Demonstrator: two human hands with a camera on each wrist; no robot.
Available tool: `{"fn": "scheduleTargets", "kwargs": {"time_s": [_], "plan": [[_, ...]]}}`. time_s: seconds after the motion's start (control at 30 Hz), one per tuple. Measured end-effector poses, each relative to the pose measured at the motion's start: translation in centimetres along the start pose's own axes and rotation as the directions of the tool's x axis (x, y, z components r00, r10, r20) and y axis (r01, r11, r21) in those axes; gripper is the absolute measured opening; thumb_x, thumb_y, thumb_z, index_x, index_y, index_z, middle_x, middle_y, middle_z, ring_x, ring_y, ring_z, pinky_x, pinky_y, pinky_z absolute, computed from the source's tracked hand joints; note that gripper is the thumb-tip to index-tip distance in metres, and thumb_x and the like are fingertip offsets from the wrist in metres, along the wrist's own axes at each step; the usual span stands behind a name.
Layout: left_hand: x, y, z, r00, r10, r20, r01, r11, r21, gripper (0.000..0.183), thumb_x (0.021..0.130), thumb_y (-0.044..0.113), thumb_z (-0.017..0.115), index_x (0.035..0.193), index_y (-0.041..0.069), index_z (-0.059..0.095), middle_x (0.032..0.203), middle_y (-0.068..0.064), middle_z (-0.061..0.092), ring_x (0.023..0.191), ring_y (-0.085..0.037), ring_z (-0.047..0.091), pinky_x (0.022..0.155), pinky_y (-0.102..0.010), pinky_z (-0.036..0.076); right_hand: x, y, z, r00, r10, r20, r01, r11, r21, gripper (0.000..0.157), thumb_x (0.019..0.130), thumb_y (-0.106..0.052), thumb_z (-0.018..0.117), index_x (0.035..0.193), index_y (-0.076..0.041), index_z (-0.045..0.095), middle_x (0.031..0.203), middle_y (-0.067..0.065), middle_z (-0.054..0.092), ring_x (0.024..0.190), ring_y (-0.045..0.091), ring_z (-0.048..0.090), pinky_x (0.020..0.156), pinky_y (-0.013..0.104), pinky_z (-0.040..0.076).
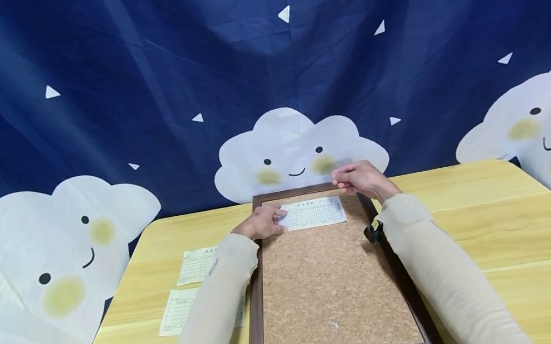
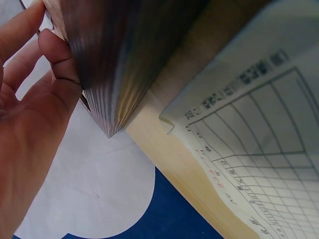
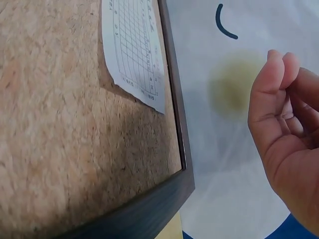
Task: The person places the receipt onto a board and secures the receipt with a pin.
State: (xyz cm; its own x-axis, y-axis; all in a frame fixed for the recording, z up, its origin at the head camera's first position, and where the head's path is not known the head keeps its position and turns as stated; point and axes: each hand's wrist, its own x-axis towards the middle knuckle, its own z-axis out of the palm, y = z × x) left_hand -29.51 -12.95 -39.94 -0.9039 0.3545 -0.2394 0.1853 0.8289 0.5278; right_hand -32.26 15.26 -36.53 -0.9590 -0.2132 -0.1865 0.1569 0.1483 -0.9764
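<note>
A white printed form (image 1: 312, 213) lies across the upper part of a brown-framed corkboard (image 1: 335, 283). My left hand (image 1: 263, 221) rests on the form's left end, fingers reaching in over the frame. In the left wrist view, its fingers (image 2: 60, 55) lie at the board's edge. My right hand (image 1: 361, 178) is raised near the board's upper right corner, apart from the form. Its thumb and finger tips meet with the other fingers curled, and nothing shows between them in the right wrist view. There, the form (image 3: 133, 50) has its near corner slightly lifted off the cork.
Two pale green printed forms (image 1: 176, 311) lie on the wooden table (image 1: 524, 235) left of the board, partly covered by my left sleeve. A small black device (image 1: 374, 233) sits by my right cuff. Behind the table hangs a blue curtain (image 1: 168, 65) with clouds.
</note>
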Motion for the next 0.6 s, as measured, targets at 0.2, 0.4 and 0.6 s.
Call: {"fn": "scheduleTargets", "kwargs": {"time_s": [0.2,0.4,0.6], "plan": [[0.0,-0.2,0.0,1.000,-0.007,0.002,0.007,1.000,-0.009,0.049,0.093,0.012,0.072,0.140,0.007,0.058,0.159,-0.007,0.035,0.115,-0.020,0.049,0.105,-0.035,0.036,0.2,0.0,0.5,1.000,0.009,-0.007,-0.009,1.000,-0.012,0.035,0.101,-0.006,0.057,0.129,0.016,0.053,0.074,-0.002,0.066,0.062,0.004,0.058,0.061,0.019,0.052],[0.0,-0.2,0.0,1.000,-0.007,-0.001,0.007,1.000,-0.019,0.049,0.093,0.011,0.072,0.139,0.006,0.058,0.159,-0.008,0.035,0.128,-0.022,0.047,0.110,-0.036,0.035,0.6,-0.2,0.9,1.000,0.015,-0.015,-0.015,1.000,0.000,0.032,0.101,-0.005,0.057,0.127,0.014,0.055,0.078,0.001,0.067,0.061,0.004,0.058,0.067,0.023,0.055],[0.0,-0.1,0.0,1.000,-0.003,0.002,0.003,1.000,-0.027,0.049,0.093,0.011,0.072,0.139,0.006,0.058,0.159,-0.008,0.035,0.136,-0.024,0.041,0.112,-0.037,0.033,0.9,-0.7,1.2,1.000,0.013,-0.016,-0.013,1.000,0.014,0.033,0.101,-0.003,0.056,0.129,0.015,0.055,0.077,0.001,0.066,0.060,0.004,0.057,0.062,0.019,0.054]]}}
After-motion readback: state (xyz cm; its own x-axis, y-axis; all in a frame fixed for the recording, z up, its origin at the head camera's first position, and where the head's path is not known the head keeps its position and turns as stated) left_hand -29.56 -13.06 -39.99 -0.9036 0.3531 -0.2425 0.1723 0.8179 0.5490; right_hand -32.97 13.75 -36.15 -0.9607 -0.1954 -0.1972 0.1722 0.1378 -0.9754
